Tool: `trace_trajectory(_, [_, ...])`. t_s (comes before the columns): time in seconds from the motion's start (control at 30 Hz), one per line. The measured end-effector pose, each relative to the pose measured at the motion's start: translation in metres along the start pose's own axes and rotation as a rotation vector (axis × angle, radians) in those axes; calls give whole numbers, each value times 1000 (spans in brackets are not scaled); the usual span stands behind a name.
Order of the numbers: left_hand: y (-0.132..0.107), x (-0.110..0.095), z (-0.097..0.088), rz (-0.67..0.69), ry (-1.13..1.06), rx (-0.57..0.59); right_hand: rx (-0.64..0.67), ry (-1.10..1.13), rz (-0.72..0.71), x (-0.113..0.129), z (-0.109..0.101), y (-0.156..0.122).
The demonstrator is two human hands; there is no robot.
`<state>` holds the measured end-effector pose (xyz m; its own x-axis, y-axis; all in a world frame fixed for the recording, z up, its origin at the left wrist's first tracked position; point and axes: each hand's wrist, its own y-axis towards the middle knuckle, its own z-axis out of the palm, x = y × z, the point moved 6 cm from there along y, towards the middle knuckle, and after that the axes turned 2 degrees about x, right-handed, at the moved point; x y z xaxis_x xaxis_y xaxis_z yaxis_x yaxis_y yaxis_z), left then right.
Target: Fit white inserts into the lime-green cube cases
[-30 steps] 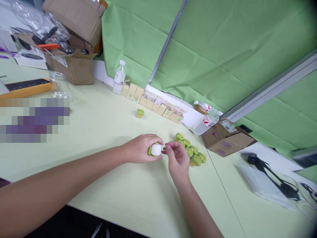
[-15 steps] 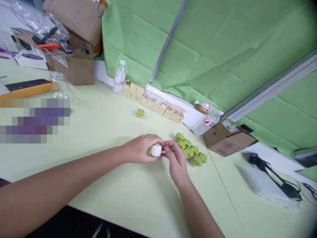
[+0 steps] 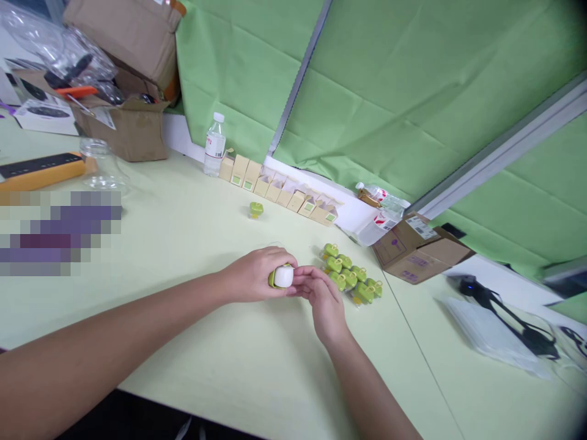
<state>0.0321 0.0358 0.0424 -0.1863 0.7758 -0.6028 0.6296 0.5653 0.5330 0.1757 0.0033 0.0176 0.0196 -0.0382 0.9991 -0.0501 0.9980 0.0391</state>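
Observation:
My left hand (image 3: 257, 275) is closed around a small white rounded case (image 3: 284, 276) in a green cover, whose edge shows at its left side. The white end faces up toward me, above the table. On the case's right is my right hand (image 3: 323, 296), its fingers stretched toward the case and the left fingertips. Those fingers are close together at the case's edge; whether they press on it I cannot make out. Just beyond my right hand, several green pieces with loops (image 3: 348, 278) sit grouped on the table. A single green piece (image 3: 256, 209) stands apart, farther back.
Behind, a row of small cardboard boxes (image 3: 275, 186) lines the table's back edge beside a water bottle (image 3: 214, 145). Plastic bottles (image 3: 380, 223) and a brown carton (image 3: 417, 247) stand to the right. At left are a glass jar (image 3: 103, 168) and an orange-black power strip (image 3: 43, 170).
The right fingers have gone from a bent, pinch-like pose to straighter ones beside the case. My left hand still holds the case. The view has shifted slightly.

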Motion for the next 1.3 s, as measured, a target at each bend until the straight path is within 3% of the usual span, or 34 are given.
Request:
trace_trajectory(0.3, [0,0,1,-64,-69,0,115,85,61,-8,9,3])
trace_trajectory(0.43, [1,-6,-3,15,-100,-93,177,194,212,-17,17,1])
trace_trajectory(0.53, [1,-8,-4,43,-139,-161,316,298,346,-19,29,-6])
trace_trajectory(0.63, [0,-7,-3,55,-165,-184,388,380,380,-17,36,-11])
trace_trajectory(0.77, [1,-3,-1,13,-144,-127,245,426,314,-17,28,-6])
trace_trajectory(0.9, [1,4,-3,-45,-146,-12,-49,384,237,-21,2,3])
trace_trajectory(1.03, [-1,30,-18,-181,-135,-128,-272,295,147,-18,-21,8])
trace_trajectory(1.1, [-3,49,-21,-296,-86,-182,-324,269,108,-15,-26,8])
trace_trajectory(1.23, [-1,72,-5,-367,24,-52,-350,162,29,-11,-26,8])
trace_trajectory(1.3, [1,75,2,-375,60,-50,-356,85,-9,-9,-25,7])
